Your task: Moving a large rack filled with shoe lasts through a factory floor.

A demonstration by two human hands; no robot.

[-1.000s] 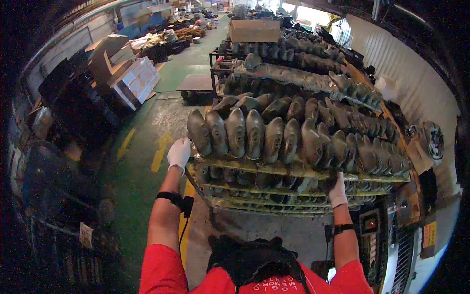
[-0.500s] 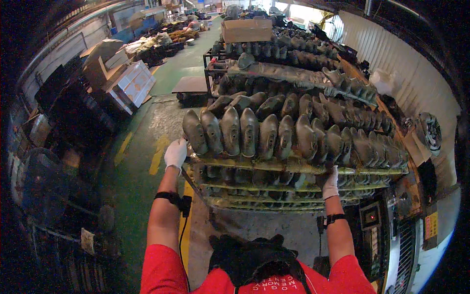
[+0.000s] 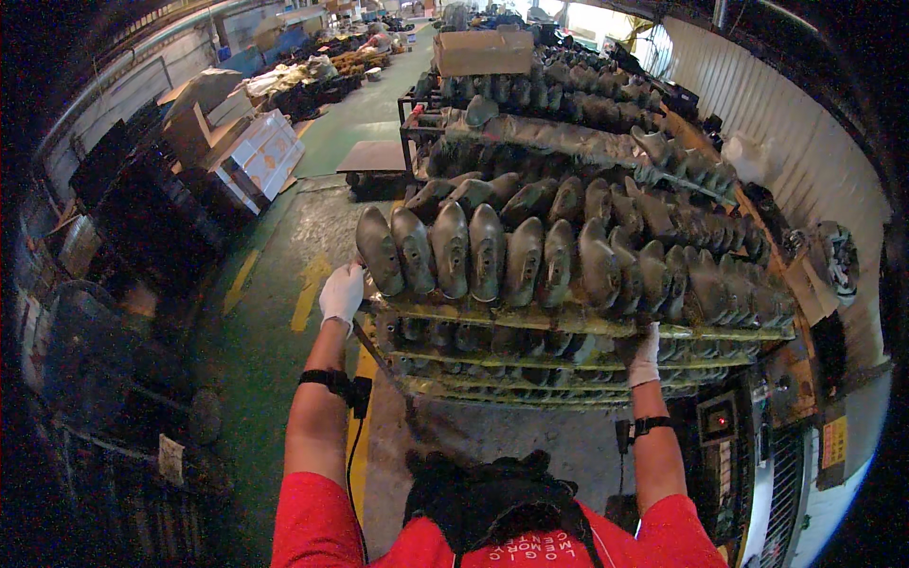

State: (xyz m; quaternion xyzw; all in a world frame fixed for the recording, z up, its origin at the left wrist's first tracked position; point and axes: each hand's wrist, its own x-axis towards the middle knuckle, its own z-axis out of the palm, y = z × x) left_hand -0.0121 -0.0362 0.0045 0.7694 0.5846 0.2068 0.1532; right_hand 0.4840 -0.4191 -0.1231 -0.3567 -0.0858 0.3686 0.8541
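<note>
Arms (image 3: pixel 315 426) extended; left hand (image 3: pixel 342 295) at corner of rack (image 3: pixel 530 318), right hand (image 3: pixel 645 354) at front.

A tiered rack (image 3: pixel 701 332) carries dark, foot-shaped forms (image 3: pixel 486 251), which stand in a row along the near edge of its yellow-rimmed top shelf (image 3: pixel 530 319), from left corner to right. They sit roughly upright, more separate near the left corner and overlapping toward the right. Below, yellow-edged lower shelves (image 3: pixel 511 362) bear similar forms (image 3: pixel 478 337), partly lost in shadow.
</note>
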